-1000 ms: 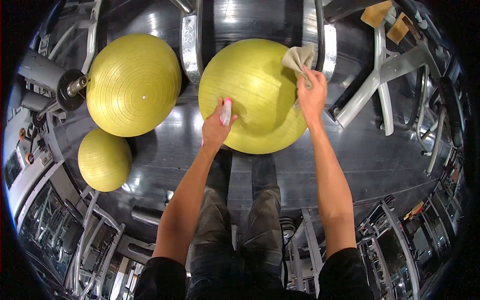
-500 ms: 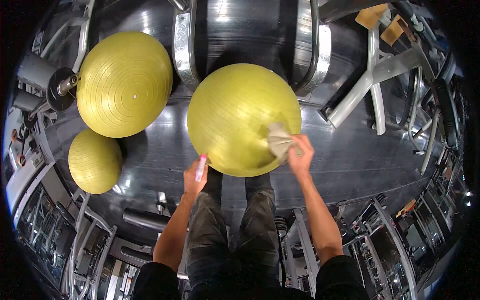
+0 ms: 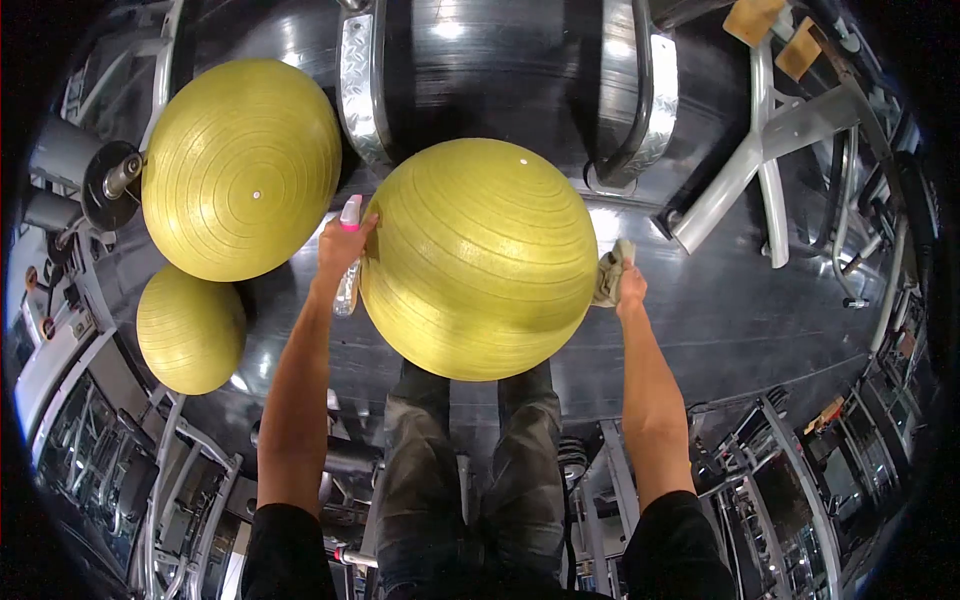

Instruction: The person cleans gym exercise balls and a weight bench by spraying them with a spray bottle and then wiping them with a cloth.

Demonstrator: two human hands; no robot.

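A large yellow exercise ball is in front of my legs, its white plug showing near the top. At its left side my left hand is closed around a clear spray bottle with a pink and white head, fingers touching the ball. On the opposite side my right hand grips a beige cloth, which lies against the ball's right edge.
Two more yellow balls, a large one and a smaller one, sit on the dark floor at the left. Metal machine legs stand beyond the middle ball. A grey frame is at the right.
The middle ball has turned, bringing its plug into view. My left hand with the spray bottle has moved up and left to the ball's side. My right hand and cloth have shifted to its right edge.
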